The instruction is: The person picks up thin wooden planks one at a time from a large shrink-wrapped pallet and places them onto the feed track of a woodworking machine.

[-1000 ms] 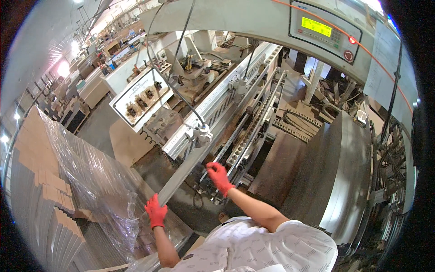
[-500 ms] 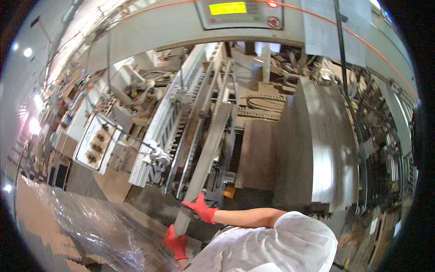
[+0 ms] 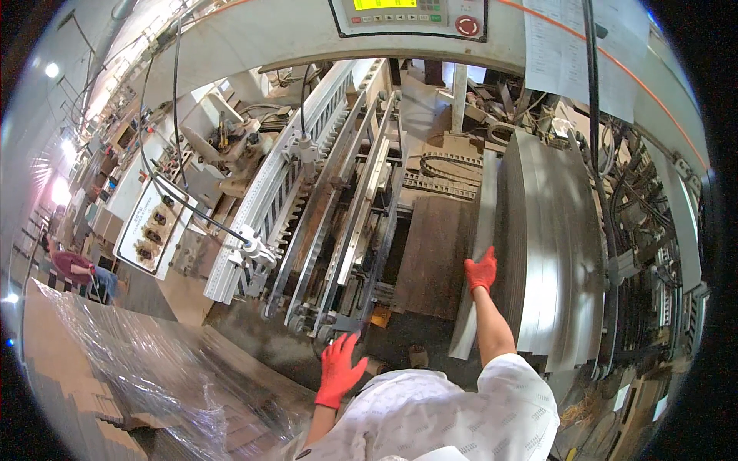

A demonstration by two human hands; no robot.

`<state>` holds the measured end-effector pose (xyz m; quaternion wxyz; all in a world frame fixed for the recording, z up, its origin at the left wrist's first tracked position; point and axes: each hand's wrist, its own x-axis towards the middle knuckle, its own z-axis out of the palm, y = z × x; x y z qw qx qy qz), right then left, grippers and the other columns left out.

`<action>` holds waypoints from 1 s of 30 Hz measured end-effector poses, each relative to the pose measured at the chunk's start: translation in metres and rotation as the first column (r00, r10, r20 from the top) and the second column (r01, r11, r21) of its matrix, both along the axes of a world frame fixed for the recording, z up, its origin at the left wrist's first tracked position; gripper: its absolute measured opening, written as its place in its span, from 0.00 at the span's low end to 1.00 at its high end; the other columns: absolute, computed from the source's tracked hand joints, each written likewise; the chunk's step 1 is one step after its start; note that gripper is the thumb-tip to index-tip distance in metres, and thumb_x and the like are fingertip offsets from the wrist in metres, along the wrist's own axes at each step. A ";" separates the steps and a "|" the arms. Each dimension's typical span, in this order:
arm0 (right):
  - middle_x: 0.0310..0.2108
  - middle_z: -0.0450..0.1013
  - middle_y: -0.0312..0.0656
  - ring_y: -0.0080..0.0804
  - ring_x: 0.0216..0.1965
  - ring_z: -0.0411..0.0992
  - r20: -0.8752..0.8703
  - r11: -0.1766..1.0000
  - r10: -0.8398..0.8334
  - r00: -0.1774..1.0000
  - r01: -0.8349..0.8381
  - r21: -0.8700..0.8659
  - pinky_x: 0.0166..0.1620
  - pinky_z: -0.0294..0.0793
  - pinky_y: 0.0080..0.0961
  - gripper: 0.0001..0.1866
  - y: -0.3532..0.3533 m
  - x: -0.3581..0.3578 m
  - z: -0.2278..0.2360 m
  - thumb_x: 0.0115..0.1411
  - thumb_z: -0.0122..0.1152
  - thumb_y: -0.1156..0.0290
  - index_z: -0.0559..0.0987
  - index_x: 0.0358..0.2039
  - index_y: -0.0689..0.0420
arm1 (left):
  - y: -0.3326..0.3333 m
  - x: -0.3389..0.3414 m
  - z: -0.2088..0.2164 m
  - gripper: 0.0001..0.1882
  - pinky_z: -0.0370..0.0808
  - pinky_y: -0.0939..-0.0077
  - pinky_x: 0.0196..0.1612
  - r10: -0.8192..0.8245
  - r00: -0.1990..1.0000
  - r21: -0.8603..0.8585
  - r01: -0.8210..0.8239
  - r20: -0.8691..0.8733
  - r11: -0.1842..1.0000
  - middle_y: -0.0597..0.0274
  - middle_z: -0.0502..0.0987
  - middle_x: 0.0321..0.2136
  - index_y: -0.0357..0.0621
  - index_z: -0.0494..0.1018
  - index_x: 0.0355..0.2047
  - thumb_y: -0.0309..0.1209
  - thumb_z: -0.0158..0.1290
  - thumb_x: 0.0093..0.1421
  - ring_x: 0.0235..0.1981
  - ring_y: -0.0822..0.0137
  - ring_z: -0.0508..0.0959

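Note:
My right hand point(image 3: 481, 270), in a red glove, is closed over a long grey plank point(image 3: 464, 326). The plank lies lengthwise beside the left side of a stack of long grey boards point(image 3: 542, 269). Nothing is in my left hand point(image 3: 340, 370), also red-gloved. Its fingers are spread, close to the near end of the machine's parallel metal rails point(image 3: 330, 253). Bare rails and rollers show there.
Above hangs a machine beam with a control panel point(image 3: 415, 17). A low brown stack point(image 3: 432, 257) lies between rails and boards. Plastic-wrapped boards point(image 3: 146, 361) fill the lower left. Black cables point(image 3: 590, 92) hang at right. A person point(image 3: 73, 265) is far left.
The plank has gone from the rails over to the stack on the right, with my right hand on it. My left hand has let go of it and opened.

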<state>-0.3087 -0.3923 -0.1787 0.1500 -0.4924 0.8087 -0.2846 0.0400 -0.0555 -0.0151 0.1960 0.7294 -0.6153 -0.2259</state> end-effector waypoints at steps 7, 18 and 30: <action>0.60 0.74 0.53 0.59 0.58 0.74 0.090 0.983 -0.175 0.980 0.170 0.066 0.59 0.76 0.50 0.25 -0.024 -0.082 -0.112 0.70 0.55 0.56 0.74 0.62 0.56 | 0.057 0.016 0.003 0.38 0.60 0.45 0.69 0.108 0.986 0.094 -0.121 0.131 0.988 0.49 0.71 0.64 0.54 0.69 0.69 0.46 0.63 0.58 0.65 0.47 0.69; 0.41 0.81 0.49 0.49 0.40 0.80 -0.294 0.289 0.789 0.539 -0.748 -0.597 0.42 0.79 0.51 0.12 0.010 0.115 0.033 0.70 0.52 0.63 0.83 0.44 0.53 | 0.193 0.108 0.176 0.30 0.69 0.49 0.63 0.996 0.046 -0.956 -0.278 0.080 0.090 0.46 0.76 0.55 0.41 0.73 0.60 0.33 0.68 0.59 0.58 0.45 0.75; 0.44 0.79 0.51 0.55 0.43 0.77 -0.239 -0.036 0.964 0.118 -0.832 -0.554 0.46 0.77 0.52 0.14 0.116 0.224 0.055 0.62 0.62 0.65 0.82 0.47 0.56 | 0.262 0.200 0.336 0.44 0.58 0.48 0.69 0.725 -0.589 -0.817 -0.180 -0.356 -0.548 0.38 0.66 0.63 0.44 0.69 0.62 0.50 0.73 0.50 0.66 0.40 0.63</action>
